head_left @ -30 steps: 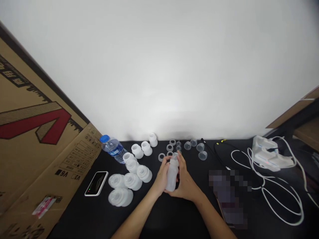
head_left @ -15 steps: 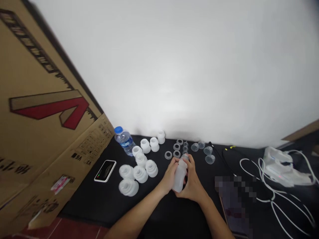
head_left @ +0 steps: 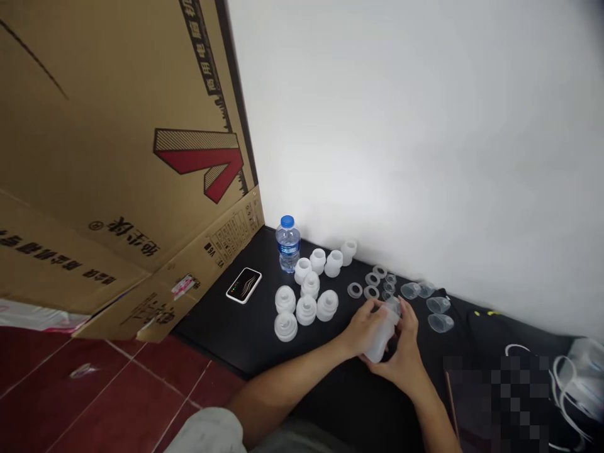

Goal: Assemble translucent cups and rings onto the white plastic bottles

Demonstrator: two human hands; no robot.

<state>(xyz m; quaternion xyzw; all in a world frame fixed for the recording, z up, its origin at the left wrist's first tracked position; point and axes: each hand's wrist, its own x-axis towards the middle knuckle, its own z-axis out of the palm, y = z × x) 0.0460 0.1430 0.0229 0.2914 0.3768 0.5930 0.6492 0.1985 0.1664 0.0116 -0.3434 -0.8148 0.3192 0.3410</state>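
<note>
Both my hands hold one translucent white plastic bottle [head_left: 381, 333] above the black mat [head_left: 255, 327]. My left hand [head_left: 362, 328] wraps its lower body from the left. My right hand [head_left: 404, 352] cups it from the right, fingers up near the neck. Just beyond the bottle lie several white rings [head_left: 355, 290] and clear domed caps [head_left: 438, 305]. A cluster of white bottle tops [head_left: 306, 302] stands to the left of my hands.
A blue-capped water bottle [head_left: 287, 244] stands near the wall. A phone [head_left: 244, 285] lies on the mat's left side. A large cardboard box [head_left: 117, 157] leans at the left over red floor tiles [head_left: 94, 396]. White cables [head_left: 576, 371] lie at the far right.
The view has swung left and tilted, bringing the cardboard box and red floor into sight. My hands keep hold of the bottle in much the same grip.
</note>
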